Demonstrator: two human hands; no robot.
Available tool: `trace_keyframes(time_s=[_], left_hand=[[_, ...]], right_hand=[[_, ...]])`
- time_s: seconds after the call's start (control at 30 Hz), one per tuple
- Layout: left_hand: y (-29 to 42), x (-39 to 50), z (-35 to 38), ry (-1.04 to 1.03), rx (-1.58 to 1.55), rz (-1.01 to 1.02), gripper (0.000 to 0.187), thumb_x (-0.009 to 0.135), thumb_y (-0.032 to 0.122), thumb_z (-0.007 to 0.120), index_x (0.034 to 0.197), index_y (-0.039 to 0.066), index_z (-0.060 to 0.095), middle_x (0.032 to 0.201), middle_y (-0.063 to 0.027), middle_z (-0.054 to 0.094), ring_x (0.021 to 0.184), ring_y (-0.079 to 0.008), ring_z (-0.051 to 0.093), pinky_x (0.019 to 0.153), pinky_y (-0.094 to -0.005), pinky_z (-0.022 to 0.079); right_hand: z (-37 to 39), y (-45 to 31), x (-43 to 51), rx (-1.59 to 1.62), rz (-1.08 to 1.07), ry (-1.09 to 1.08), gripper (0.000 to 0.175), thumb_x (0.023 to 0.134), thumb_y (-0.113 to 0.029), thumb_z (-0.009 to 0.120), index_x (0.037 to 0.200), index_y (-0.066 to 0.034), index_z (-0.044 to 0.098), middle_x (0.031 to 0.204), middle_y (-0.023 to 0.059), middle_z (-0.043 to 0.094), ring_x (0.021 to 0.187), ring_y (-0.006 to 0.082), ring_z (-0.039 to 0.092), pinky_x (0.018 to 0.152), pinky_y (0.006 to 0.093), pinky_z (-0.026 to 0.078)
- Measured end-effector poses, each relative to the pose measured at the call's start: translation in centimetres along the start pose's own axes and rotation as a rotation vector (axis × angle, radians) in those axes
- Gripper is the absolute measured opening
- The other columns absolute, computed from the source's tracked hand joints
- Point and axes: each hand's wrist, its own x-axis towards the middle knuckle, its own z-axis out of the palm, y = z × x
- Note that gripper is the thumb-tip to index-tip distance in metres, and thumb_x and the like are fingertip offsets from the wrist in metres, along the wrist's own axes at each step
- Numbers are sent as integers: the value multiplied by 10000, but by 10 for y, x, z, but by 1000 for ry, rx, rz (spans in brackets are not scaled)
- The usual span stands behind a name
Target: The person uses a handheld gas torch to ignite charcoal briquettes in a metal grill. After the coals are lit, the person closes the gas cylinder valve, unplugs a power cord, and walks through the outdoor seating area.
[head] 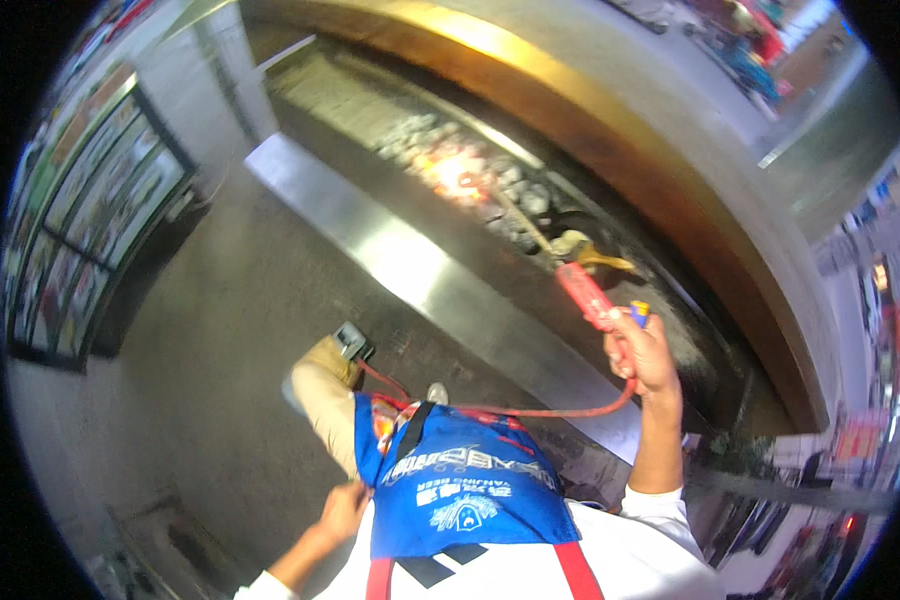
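Observation:
My right hand (643, 352) is closed around the rear end of a red torch handle (585, 292), from which a red hose (555, 413) runs back across the blue apron (472, 480). The torch's thin metal tube (525, 219) points into a long trough, its far end at the glowing charcoal (461, 176). A small blue and yellow object (639, 311) shows at the fingers of this hand. At the apron's left edge is my left hand (346, 510), fingers bent; whether it grips the cloth is hidden.
The trough has a broad shiny metal ledge (405, 259) on the near side and a curved hood (570, 82) above. Near the torch lies a yellow-handled thing (607, 261). A grey metal box (351, 340) sits by my leg. A glass-front cabinet (105, 217) stands at left.

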Motion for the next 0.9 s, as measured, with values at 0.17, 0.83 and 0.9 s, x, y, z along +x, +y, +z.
trace_keyframes(time_s=[0.17, 0.83, 0.9], left_hand=[[99, 89, 19, -141, -9, 48, 276, 903, 213, 637, 1099, 18, 647, 924, -265, 700, 830, -440, 682, 726, -498, 534], [238, 184, 45, -515, 12, 331, 251, 789, 153, 678, 1000, 15, 680, 866, -210, 723, 733, -348, 683, 665, -453, 535], [216, 184, 36, -539, 1, 318, 250, 778, 147, 683, 990, 15, 683, 860, -205, 725, 724, -339, 683, 658, -448, 535]], right_hand=[[-66, -28, 19, 43, -50, -32, 246, 949, -302, 690, 863, -83, 617, 587, -22, 538, 426, 26, 434, 358, 211, 310], [-110, -64, -12, 51, -117, -55, 296, 976, -316, 643, 864, -42, 627, 591, -1, 530, 431, 45, 405, 371, 234, 282], [-100, -62, -7, 28, -81, -34, 312, 978, -324, 640, 835, -50, 595, 594, 7, 542, 420, 53, 425, 361, 240, 301]])
